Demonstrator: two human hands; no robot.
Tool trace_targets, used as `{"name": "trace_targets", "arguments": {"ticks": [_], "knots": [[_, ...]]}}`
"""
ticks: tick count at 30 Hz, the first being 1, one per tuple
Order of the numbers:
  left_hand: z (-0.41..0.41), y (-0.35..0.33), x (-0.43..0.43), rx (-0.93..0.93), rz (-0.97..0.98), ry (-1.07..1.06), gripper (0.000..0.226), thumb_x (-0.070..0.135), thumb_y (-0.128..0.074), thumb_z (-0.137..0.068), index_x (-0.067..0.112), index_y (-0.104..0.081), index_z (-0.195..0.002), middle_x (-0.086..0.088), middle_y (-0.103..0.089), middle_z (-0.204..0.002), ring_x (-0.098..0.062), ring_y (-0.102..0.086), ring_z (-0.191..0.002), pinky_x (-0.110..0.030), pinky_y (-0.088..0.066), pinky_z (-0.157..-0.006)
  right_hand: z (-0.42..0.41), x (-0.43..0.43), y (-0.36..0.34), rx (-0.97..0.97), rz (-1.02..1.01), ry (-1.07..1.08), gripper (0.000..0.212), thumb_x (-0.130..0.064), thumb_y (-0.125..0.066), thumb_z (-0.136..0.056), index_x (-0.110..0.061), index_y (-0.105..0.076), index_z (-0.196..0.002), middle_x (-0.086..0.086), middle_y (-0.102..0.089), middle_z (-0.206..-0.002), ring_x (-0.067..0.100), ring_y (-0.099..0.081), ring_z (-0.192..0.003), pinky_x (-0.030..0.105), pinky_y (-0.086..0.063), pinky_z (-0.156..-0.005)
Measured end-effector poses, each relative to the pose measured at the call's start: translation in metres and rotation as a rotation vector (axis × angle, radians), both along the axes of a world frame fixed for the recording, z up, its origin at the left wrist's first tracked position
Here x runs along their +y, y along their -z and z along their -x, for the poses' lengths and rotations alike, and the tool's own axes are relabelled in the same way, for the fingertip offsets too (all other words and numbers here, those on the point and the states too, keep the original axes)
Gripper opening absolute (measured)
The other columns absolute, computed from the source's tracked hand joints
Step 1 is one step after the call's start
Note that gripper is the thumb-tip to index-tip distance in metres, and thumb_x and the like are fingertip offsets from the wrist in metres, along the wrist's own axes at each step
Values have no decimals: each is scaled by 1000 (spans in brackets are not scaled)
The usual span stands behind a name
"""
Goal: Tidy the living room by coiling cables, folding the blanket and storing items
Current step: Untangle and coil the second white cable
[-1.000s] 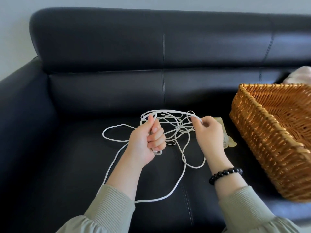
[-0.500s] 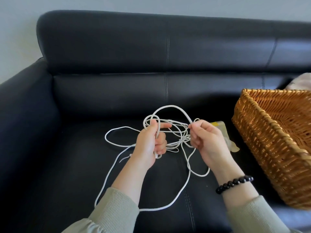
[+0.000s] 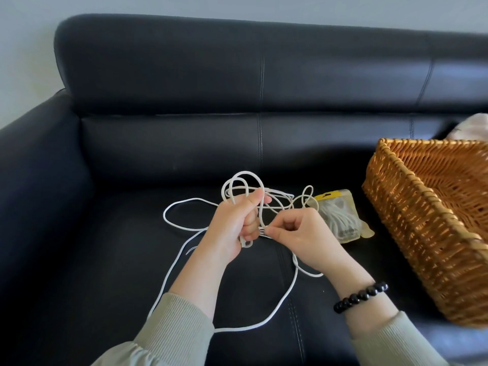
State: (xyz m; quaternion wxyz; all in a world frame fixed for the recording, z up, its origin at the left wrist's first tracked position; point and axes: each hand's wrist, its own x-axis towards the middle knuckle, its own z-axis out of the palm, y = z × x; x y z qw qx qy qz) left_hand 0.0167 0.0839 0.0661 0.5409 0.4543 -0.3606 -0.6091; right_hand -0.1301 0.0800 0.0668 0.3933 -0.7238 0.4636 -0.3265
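Note:
A long white cable (image 3: 287, 295) lies in loose loops on the black sofa seat (image 3: 105, 273). My left hand (image 3: 235, 223) grips a small bundle of its loops, with the plug end poking out below the fingers. My right hand (image 3: 303, 239) pinches a strand of the same cable just right of the left hand, low near the seat. More slack trails towards me across the cushion. A clear pouch with a yellow top (image 3: 340, 215), holding another coiled white cable, lies on the seat behind my right hand.
A large woven wicker basket (image 3: 412, 207) stands on the seat at the right, its near corner close to the pouch. A pale fabric item (image 3: 472, 128) shows behind the basket. The sofa's left armrest (image 3: 34, 180) rises at the left.
My right hand has come down and in towards the left hand, laying another loop of cable over it. The pouch, hidden before by the right hand, now shows.

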Motion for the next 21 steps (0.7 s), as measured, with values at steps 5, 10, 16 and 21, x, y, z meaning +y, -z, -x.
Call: {"name": "trace_targets", "arguments": {"ticks": [5, 10, 16, 21], "knots": [[1, -1, 0, -58, -40, -59, 53, 18, -63, -91, 22, -50, -39, 4, -25, -41, -9, -22, -39, -25, -24, -46, -1, 2, 0, 95, 15, -1, 21, -21, -71, -83, -19, -66, -63, -1, -52, -51, 5, -41, -48, 17, -35, -51], [1, 1, -5, 5, -63, -165, 60, 34, -49, -99, 15, -34, -45, 2, -32, -47, -10, -31, -44, -25, -31, -53, -2, 2, 1, 106, 17, 44, 23, -25, -72, -81, -18, -66, -61, -2, -51, -49, 3, -40, -46, 14, -33, -47], [-7, -7, -4, 427, -44, -211, 53, 44, -37, -101, 15, -32, -57, 2, -32, -50, -12, -42, -45, -28, -52, -62, -3, -6, 24, 407, 138, 82, 13, -28, -71, -82, -15, -71, -78, -9, -51, -90, 6, -42, -91, 17, -30, -75], [-13, -10, -1, 348, -34, -204, 51, 42, -39, -101, 15, -33, -58, 4, -21, -47, -9, -17, -37, -21, -22, -39, 2, -19, 36, 392, -6, 293, 5, -25, -63, -87, -23, -67, -87, -4, -55, -75, 11, -52, -69, 20, -35, -57]]}}
